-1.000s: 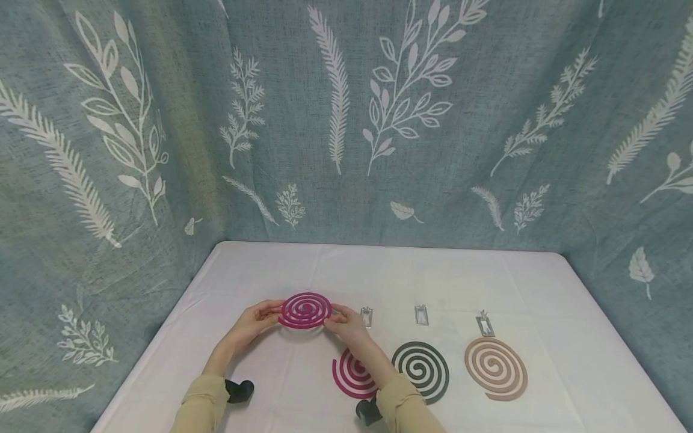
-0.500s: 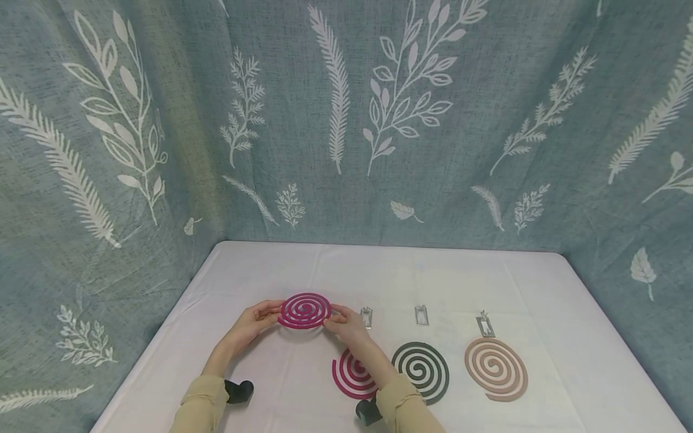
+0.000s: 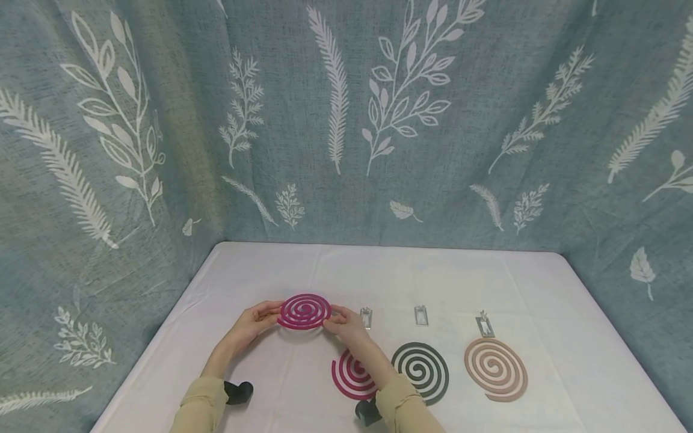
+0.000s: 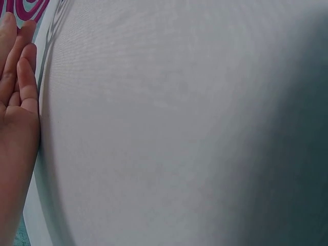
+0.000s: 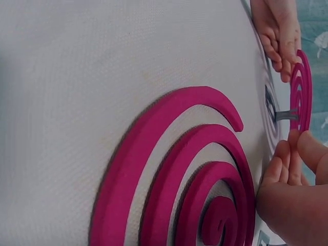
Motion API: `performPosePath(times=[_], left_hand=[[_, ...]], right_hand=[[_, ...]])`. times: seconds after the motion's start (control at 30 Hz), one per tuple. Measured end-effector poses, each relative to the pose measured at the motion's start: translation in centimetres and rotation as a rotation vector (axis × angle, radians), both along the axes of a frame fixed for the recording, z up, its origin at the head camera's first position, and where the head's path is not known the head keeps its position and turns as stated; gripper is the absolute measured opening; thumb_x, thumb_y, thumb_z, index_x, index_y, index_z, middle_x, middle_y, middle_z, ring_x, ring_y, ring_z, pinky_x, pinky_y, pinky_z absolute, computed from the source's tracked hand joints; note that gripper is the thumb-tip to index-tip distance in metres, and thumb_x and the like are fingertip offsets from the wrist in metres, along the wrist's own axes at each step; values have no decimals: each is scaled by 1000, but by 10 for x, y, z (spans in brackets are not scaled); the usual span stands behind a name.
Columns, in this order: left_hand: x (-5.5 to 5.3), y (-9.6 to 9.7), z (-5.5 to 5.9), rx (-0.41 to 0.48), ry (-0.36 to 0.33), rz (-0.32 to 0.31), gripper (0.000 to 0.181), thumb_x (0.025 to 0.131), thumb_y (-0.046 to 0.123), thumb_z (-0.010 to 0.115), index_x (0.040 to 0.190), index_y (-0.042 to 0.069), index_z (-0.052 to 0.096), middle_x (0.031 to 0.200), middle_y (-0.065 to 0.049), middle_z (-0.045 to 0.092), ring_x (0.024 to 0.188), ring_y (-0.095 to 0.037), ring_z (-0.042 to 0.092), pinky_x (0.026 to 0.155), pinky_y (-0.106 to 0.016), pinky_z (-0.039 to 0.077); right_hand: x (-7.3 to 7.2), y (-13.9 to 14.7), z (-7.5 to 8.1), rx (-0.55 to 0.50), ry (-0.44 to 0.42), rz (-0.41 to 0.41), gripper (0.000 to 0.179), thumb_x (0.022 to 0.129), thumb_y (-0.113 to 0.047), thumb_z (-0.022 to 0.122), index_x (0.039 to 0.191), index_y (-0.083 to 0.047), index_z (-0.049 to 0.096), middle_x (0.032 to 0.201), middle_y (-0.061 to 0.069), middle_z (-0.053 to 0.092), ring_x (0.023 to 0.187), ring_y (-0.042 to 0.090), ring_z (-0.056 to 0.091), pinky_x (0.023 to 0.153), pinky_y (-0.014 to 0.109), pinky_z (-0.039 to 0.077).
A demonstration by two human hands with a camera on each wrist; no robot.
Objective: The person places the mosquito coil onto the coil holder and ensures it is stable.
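Observation:
A magenta mosquito coil [image 3: 307,310] is held level just above the table, near its middle left. My left hand [image 3: 255,319] pinches its left edge with the thumb and fingers, and my right hand [image 3: 346,325] pinches the right edge. Under its centre, in the right wrist view, a thin metal coil stand [image 5: 285,115] reaches up to the coil; whether it bears the weight I cannot tell. Another magenta mosquito coil [image 5: 123,174] lies flat beneath my right forearm, which partly hides it in the head view. The left wrist view shows my left hand [image 4: 18,92] at its left edge.
To the right lie a dark green mosquito coil [image 3: 419,368] and a brown one [image 3: 492,364]. Behind them, small metal stands lie in a row, one by the brown coil [image 3: 485,319]. Dark wrist devices [image 3: 239,393] hang below both forearms. A patterned curtain [image 3: 346,204] surrounds the white table [image 3: 281,258].
Almost nothing moves: both hands stay on the magenta coil in the same place, and only the head view shifts very slightly.

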State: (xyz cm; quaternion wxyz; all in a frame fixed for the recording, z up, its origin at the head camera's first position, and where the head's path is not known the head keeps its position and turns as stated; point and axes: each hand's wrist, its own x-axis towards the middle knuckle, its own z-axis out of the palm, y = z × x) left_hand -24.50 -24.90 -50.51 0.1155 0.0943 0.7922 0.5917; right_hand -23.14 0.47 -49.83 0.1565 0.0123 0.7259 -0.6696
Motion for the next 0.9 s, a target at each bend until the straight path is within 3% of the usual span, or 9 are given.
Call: performPosePath(times=[0.53, 0.9], left_hand=[[0, 2, 0, -1, 10, 4, 48, 93, 14, 59, 131, -12, 45, 126, -33, 53, 96, 10, 57, 86, -9, 46], [1, 2, 1, -5, 1, 12, 48, 94, 15, 58, 132, -10, 45, 127, -32, 53, 96, 11, 56, 87, -9, 46]], right_hand=[[-2, 0, -2, -6, -17, -23, 50, 87, -10, 66, 134, -1, 50, 80, -4, 65, 75, 6, 54, 72, 20, 42], [-1, 0, 0, 0, -11, -25, 51, 87, -11, 66, 134, -1, 49, 84, 0, 67, 77, 6, 55, 77, 23, 45]])
